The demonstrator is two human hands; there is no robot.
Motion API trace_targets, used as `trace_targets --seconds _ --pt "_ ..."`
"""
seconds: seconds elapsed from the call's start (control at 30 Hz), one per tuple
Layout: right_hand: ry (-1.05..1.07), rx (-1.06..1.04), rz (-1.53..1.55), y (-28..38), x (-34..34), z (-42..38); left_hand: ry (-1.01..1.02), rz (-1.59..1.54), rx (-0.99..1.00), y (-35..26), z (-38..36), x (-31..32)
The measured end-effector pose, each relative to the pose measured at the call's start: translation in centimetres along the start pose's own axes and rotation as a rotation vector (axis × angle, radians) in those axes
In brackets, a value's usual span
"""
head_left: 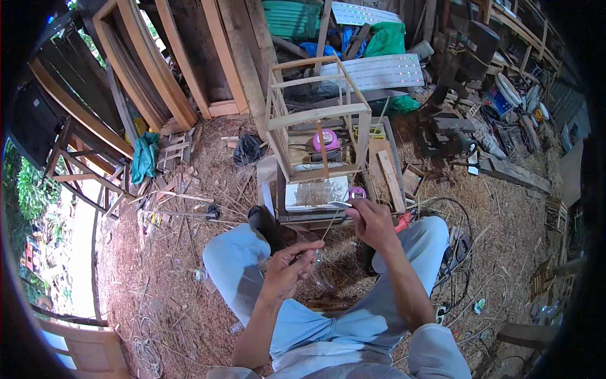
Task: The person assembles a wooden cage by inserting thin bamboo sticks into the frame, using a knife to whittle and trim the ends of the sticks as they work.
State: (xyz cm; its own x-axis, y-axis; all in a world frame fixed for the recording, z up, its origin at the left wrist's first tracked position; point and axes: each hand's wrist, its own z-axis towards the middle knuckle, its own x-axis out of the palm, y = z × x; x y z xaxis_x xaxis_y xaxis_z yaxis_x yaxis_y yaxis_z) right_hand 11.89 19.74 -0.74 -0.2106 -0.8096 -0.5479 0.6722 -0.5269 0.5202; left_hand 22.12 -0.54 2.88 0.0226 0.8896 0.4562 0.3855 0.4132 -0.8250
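My left hand (289, 268) is closed, thumb against fingers, around the lower end of a thin strip (329, 228) that slants up toward the right. Higher and to the right, my right hand (374, 222) is pinched on a small pale piece (341, 203), too small to name. Just beyond the hands, a white board with a worn brown patch (317, 191) lies on a low work stand. Behind it stands a light wooden frame (319, 117), with a pink round object (326, 139) seen through it.
A loose wooden block (391, 181) rests at the stand's right side. Black cable (468, 252) curls on the shavings-covered floor to the right. Wooden door frames (145, 69) lean at the upper left. A dark metal machine (449, 136) stands at the right.
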Motion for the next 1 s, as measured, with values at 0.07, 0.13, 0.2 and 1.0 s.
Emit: trace_targets --seconds 0.07,0.13,0.2,1.0 --pt "-0.029 -0.046 -0.032 -0.2 0.0 0.0 0.02 0.021 0.019 0.1 0.2 0.0" --pt "-0.034 -0.016 -0.069 -0.1 0.0 -0.3 0.013 -0.003 0.025 0.1 0.3 0.0" --pt "-0.182 0.028 -0.081 -1.1 -0.1 0.2 0.022 -0.008 -0.003 0.2 -0.3 -0.5" --pt "-0.2 0.682 0.75 -1.9 -2.1 0.0 0.08 0.056 -0.024 -0.1 0.3 -2.2"
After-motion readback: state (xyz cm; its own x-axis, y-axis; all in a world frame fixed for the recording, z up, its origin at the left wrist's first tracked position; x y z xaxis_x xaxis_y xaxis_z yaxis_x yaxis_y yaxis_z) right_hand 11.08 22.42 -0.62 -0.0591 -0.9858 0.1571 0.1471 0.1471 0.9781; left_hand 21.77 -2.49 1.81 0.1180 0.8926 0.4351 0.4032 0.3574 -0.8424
